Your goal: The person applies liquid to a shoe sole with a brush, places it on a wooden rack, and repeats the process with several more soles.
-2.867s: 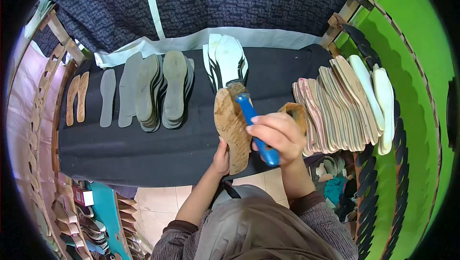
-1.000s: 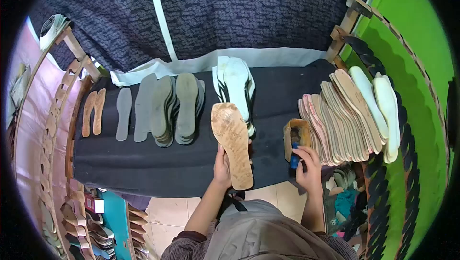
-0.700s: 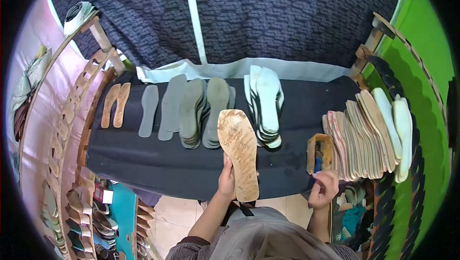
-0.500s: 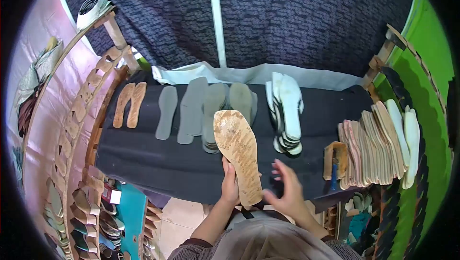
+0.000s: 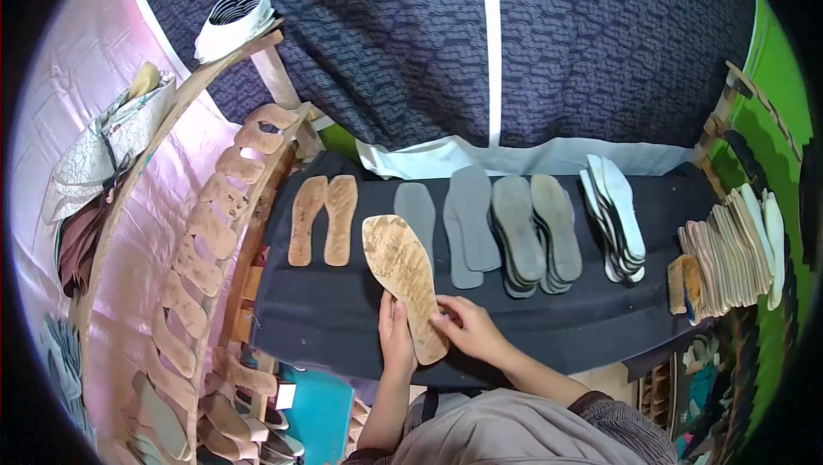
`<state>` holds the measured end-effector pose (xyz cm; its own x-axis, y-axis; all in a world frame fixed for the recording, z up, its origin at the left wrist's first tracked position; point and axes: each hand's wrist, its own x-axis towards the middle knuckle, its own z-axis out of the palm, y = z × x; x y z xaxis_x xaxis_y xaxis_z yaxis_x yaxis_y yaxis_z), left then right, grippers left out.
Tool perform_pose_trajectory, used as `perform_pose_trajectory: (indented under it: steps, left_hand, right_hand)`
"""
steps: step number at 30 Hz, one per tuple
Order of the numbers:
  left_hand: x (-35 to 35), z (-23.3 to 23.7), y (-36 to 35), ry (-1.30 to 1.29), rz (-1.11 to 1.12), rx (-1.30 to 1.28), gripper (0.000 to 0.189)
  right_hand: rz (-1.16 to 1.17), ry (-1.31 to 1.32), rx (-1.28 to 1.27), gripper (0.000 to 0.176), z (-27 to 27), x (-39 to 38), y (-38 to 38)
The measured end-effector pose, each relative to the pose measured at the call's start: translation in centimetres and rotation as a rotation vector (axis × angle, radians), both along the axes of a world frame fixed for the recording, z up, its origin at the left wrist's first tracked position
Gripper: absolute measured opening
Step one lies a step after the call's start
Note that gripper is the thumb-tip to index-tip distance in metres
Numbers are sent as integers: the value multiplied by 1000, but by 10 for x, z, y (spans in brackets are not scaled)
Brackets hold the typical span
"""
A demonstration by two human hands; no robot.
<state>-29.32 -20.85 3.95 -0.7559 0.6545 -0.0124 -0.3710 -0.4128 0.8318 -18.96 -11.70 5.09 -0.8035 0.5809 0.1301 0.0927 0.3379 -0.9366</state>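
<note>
A tan insole (image 5: 401, 270) streaked with brown patches is held up over the front of the table, its wide end pointing away from me. My left hand (image 5: 397, 335) grips its narrow end from the left, fingers partly behind it. From the right, my right hand (image 5: 470, 328) pinches the insole's edge with thumb and fingers. Beyond it lies a grey insole (image 5: 415, 208), partly covered by the held one. A pair of brown insoles (image 5: 341, 221) rests farther left on the dark cloth.
Grey sole stacks (image 5: 519, 229) and a white sole stack (image 5: 619, 212) line the dark-clothed table (image 5: 326, 319). At the right end stand a row of beige soles (image 5: 729, 255) and a glue-stained container (image 5: 684, 281) with a blue-handled tool. A wooden rack (image 5: 193, 268) with hanging pieces borders the left.
My right hand has come in from the right and closed on the insole's edge. The insole now tilts slightly more to the left. The view has turned left.
</note>
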Motion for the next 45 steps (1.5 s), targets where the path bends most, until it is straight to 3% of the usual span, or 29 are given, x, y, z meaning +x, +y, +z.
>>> perform_pose_trajectory:
  steps: [1, 5, 7, 9, 10, 12, 16, 21, 30, 32, 35, 37, 40, 45]
  left_hand:
    - [-14, -1, -4, 17, -11, 5, 47]
    - [-55, -3, -10, 104, -59, -106, 46]
    - [-73, -8, -11, 211, -134, -273, 59]
    - [-99, -30, -5, 774, -47, -479, 78]
    - [-107, -39, -3, 771, -51, -484, 78]
    - [-120, -39, 9, 1103, 50, -688, 92]
    - [-150, -50, 38, 1126, 77, -796, 94]
    - [-170, -58, 55, 1171, 41, -885, 94]
    - [-175, -69, 55, 1121, 35, -957, 87]
    - [-171, -65, 55, 1112, 58, -1008, 85]
    - [-173, -67, 57, 1104, 47, -985, 83]
    - [-169, -64, 56, 1114, 63, -985, 82]
    - [-162, -56, 54, 1150, 133, -954, 77]
    - [-142, -32, 43, 1164, 185, -936, 68]
  right_hand:
    - [-28, -13, -152, 32, 3, -13, -3]
    - [-68, 39, -285, 29, -33, -65, 6]
    - [-124, 62, -200, 28, -50, -93, 17]
    - [-140, 4, -103, 23, -40, -116, 28]
    - [-167, -5, -80, 23, -39, -128, 33]
    - [-224, -34, -7, 23, -37, -150, 42]
    - [-316, -55, 107, 22, -67, -196, 69]
    - [-402, -117, 209, 23, -68, -215, 76]
    - [-426, -122, 365, 28, -53, -191, 62]
    - [-532, -342, 735, 44, -36, -172, 47]
    - [-629, -456, 865, 58, -51, -160, 41]
    - [-622, -476, 864, 63, -54, -159, 39]
    - [-521, -552, 595, 68, -55, -163, 40]
    - [-564, -413, 603, 66, -58, -159, 44]
